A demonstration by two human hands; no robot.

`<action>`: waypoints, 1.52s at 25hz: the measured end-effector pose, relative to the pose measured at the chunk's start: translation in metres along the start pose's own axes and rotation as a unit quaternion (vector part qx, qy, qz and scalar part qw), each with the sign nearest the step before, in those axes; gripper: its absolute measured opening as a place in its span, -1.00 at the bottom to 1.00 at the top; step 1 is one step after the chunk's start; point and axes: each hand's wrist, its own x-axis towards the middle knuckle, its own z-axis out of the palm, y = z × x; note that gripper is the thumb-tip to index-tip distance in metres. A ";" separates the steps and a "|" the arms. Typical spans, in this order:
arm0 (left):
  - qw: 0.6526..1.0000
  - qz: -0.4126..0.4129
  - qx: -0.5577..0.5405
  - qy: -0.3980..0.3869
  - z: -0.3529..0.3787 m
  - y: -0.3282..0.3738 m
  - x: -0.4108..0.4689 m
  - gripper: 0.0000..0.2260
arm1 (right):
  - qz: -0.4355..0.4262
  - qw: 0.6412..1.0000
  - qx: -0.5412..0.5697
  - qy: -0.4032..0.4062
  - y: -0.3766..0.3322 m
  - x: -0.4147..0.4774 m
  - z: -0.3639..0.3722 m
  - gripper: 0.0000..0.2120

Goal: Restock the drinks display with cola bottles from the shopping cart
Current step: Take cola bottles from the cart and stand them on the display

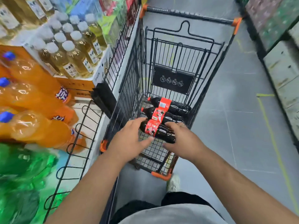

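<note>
Three cola bottles with red labels lie on their sides in the bottom of a black wire shopping cart. The nearest cola bottle lies between my hands. My left hand wraps its neck end, fingers over the top and thumb underneath. My right hand clasps its base end the same way. The middle cola bottle and the far cola bottle lie untouched behind it. The drinks display, a wire-fronted shelf, runs along the cart's left side.
On the display are orange soda bottles, green bottles nearer me and pale yellow drinks further back. Shelving lines the right of the grey aisle floor. My shoe is just behind the cart.
</note>
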 end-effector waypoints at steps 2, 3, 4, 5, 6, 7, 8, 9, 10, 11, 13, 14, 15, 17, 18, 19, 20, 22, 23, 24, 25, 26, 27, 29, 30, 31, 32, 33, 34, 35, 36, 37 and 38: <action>0.999 -0.035 -0.022 -0.007 0.008 0.000 0.020 -0.35 | -0.007 1.000 -0.005 -0.017 0.011 0.024 -0.010 -0.25; 0.998 -0.051 -0.034 -0.014 0.013 -0.001 0.027 -0.36 | -0.008 1.000 -0.006 -0.023 0.016 0.034 -0.012 -0.26; 0.996 -0.070 -0.043 -0.023 0.018 -0.004 0.035 -0.36 | -0.007 0.999 -0.007 -0.033 0.020 0.046 -0.014 -0.26; 0.994 -0.087 -0.054 -0.030 0.024 -0.009 0.042 -0.36 | -0.004 0.999 -0.007 -0.044 0.025 0.058 -0.013 -0.26; 0.992 -0.103 -0.067 -0.035 0.030 -0.014 0.049 -0.37 | 0.001 0.998 -0.006 -0.057 0.028 0.070 -0.012 -0.26; 0.988 -0.121 -0.083 -0.040 0.034 -0.021 0.057 -0.38 | 0.008 0.997 -0.003 -0.071 0.032 0.081 -0.008 -0.25; 0.984 -0.139 -0.100 -0.045 0.039 -0.028 0.067 -0.38 | 0.017 0.996 0.000 -0.084 0.035 0.093 -0.004 -0.24; 0.979 -0.158 -0.120 -0.051 0.044 -0.036 0.078 -0.37 | 0.027 0.995 0.003 -0.094 0.039 0.106 0.001 -0.24; 0.972 -0.178 -0.143 -0.058 0.051 -0.045 0.091 -0.37 | 0.037 0.994 0.002 -0.107 0.044 0.119 0.008 -0.23; 0.965 -0.195 -0.166 -0.064 0.057 -0.052 0.103 -0.36 | 0.048 0.992 -0.002 -0.119 0.048 0.130 0.015 -0.22; 0.951 -0.225 -0.201 -0.072 0.076 -0.069 0.131 -0.35 | 0.073 0.988 -0.014 -0.139 0.057 0.156 0.031 -0.20; 0.944 -0.241 -0.211 -0.075 0.087 -0.079 0.148 -0.34 | 0.087 0.985 -0.016 -0.145 0.062 0.171 0.041 -0.19; 0.937 -0.261 -0.220 -0.076 0.097 -0.090 0.165 -0.35 | 0.101 0.983 -0.017 -0.150 0.067 0.186 0.052 -0.18; 0.913 -0.313 -0.248 -0.079 0.119 -0.112 0.199 -0.35 | 0.122 0.980 -0.010 -0.159 0.077 0.217 0.077 -0.17; 0.900 -0.333 -0.271 -0.079 0.131 -0.123 0.215 -0.33 | 0.130 0.979 -0.006 -0.157 0.082 0.230 0.089 -0.17; 0.886 -0.348 -0.297 -0.072 0.143 -0.132 0.229 -0.31 | 0.131 0.980 -0.007 -0.151 0.085 0.243 0.100 -0.18; 0.869 -0.366 -0.327 -0.060 0.154 -0.140 0.240 -0.31 | 0.133 0.980 -0.011 -0.147 0.089 0.254 0.111 -0.18; 0.835 -0.399 -0.377 -0.028 0.181 -0.159 0.263 -0.38 | 0.151 0.979 -0.021 -0.138 0.100 0.276 0.135 -0.19; 0.823 -0.413 -0.391 -0.014 0.193 -0.166 0.272 -0.41 | 0.163 0.976 -0.029 -0.139 0.108 0.285 0.146 -0.18; 0.814 -0.422 -0.398 -0.007 0.201 -0.171 0.280 -0.42 | 0.175 0.972 -0.046 -0.148 0.115 0.292 0.156 -0.14; 0.810 -0.427 -0.402 -0.002 0.209 -0.177 0.289 -0.42 | 0.182 0.967 -0.074 -0.163 0.122 0.298 0.165 -0.07; 0.807 -0.431 -0.404 -0.001 0.216 -0.182 0.296 -0.42 | 0.183 0.960 -0.108 -0.180 0.128 0.303 0.174 0.01; 0.805 -0.434 -0.404 0.001 0.222 -0.185 0.302 -0.44 | 0.182 0.954 -0.140 -0.190 0.132 0.306 0.182 0.09; 0.797 -0.447 -0.406 -0.002 0.234 -0.192 0.313 -0.46 | 0.180 0.951 -0.175 -0.179 0.136 0.311 0.192 0.13; 0.787 -0.452 -0.420 -0.005 0.238 -0.194 0.318 -0.46 | 0.176 0.953 -0.180 -0.167 0.137 0.314 0.193 0.10; 0.772 -0.458 -0.441 -0.007 0.242 -0.196 0.321 -0.46 | 0.173 0.955 -0.179 -0.159 0.137 0.316 0.192 0.06; 0.756 -0.462 -0.463 -0.012 0.243 -0.198 0.323 -0.44 | 0.175 0.955 -0.178 -0.161 0.138 0.318 0.192 0.04; 0.746 -0.464 -0.477 -0.020 0.246 -0.201 0.324 -0.39 | 0.182 0.953 -0.177 -0.168 0.139 0.319 0.192 0.05; 0.744 -0.464 -0.480 -0.027 0.248 -0.203 0.326 -0.32 | 0.188 0.952 -0.167 -0.176 0.140 0.320 0.193 0.07; 0.748 -0.463 -0.475 -0.033 0.249 -0.206 0.327 -0.28 | 0.196 0.952 -0.145 -0.184 0.141 0.319 0.196 0.09; 0.751 -0.459 -0.474 -0.035 0.248 -0.206 0.327 -0.29 | 0.209 0.953 -0.106 -0.193 0.141 0.317 0.200 0.09; 0.752 -0.455 -0.475 -0.036 0.249 -0.208 0.329 -0.35 | 0.223 0.953 -0.052 -0.200 0.142 0.315 0.204 0.07; 0.748 -0.454 -0.483 -0.037 0.251 -0.210 0.330 -0.41 | 0.231 0.952 0.009 -0.202 0.143 0.313 0.207 0.06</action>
